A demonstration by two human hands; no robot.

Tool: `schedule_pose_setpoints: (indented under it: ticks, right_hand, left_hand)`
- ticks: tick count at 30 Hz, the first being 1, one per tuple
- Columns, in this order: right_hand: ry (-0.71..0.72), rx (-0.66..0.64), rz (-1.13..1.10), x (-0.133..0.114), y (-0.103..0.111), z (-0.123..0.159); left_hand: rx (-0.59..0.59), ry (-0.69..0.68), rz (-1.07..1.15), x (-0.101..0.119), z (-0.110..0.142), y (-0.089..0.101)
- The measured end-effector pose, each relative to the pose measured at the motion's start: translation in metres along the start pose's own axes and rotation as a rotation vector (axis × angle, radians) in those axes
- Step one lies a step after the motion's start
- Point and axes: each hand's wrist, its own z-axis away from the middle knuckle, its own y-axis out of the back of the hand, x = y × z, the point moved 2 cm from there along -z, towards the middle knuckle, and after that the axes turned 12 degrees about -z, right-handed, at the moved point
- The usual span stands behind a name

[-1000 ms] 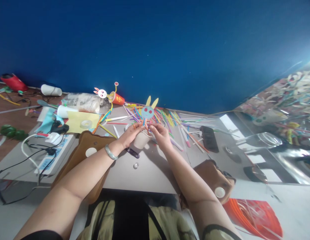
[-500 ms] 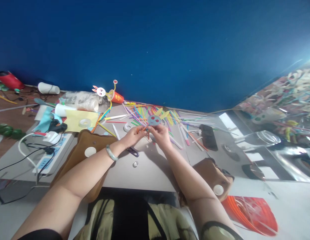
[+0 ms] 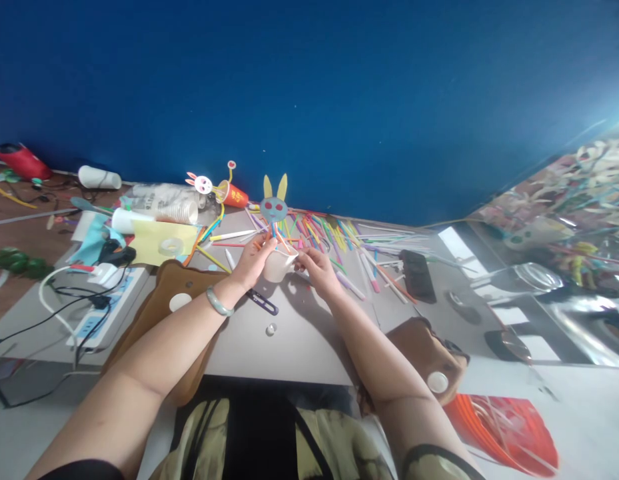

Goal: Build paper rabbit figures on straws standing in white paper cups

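Note:
My left hand (image 3: 252,261) is closed around the left side of a white paper cup (image 3: 278,269), thumb over the rim. Its wrist has a pale bangle. Out of the cup rise orange and blue straws, and a grey-blue paper rabbit face (image 3: 274,209) with red eyes and yellow ears stands above them. My right hand (image 3: 316,268) pinches the right side of the cup's rim, which is drawn out to a point there. Below the hands lie a dark purple box cutter (image 3: 263,302) and a small clear round piece (image 3: 272,329).
Loose coloured straws (image 3: 334,237) spread along the blue wall. A finished-looking rabbit in a red cup (image 3: 235,195) lies back left. A power strip (image 3: 96,317) with cables sits left, a black phone-like object (image 3: 418,276) right. Brown cushions (image 3: 162,293) flank my arms; an orange bin (image 3: 506,427) stands lower right.
The white cup has come into my hands. The rabbit face, earlier tilted low by my right fingers, now stands upright and farther left above the cup.

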Motion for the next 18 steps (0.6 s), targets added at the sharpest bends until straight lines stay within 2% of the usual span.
schedule_pose_setpoints:
  ticks: [3, 10, 18]
  right_hand:
    - [-0.021, -0.034, -0.012, -0.001, -0.002, 0.002]
    - [-0.033, -0.02, -0.049, -0.003, -0.005, 0.003]
    - [-0.124, -0.018, -0.301, 0.003, -0.009, 0.004]
  left_hand:
    - [0.014, -0.013, -0.017, 0.001, 0.0, 0.0]
    - [0.04, -0.021, 0.012, -0.002, -0.002, 0.001]
    - [0.063, -0.021, 0.008, -0.008, -0.006, 0.004]
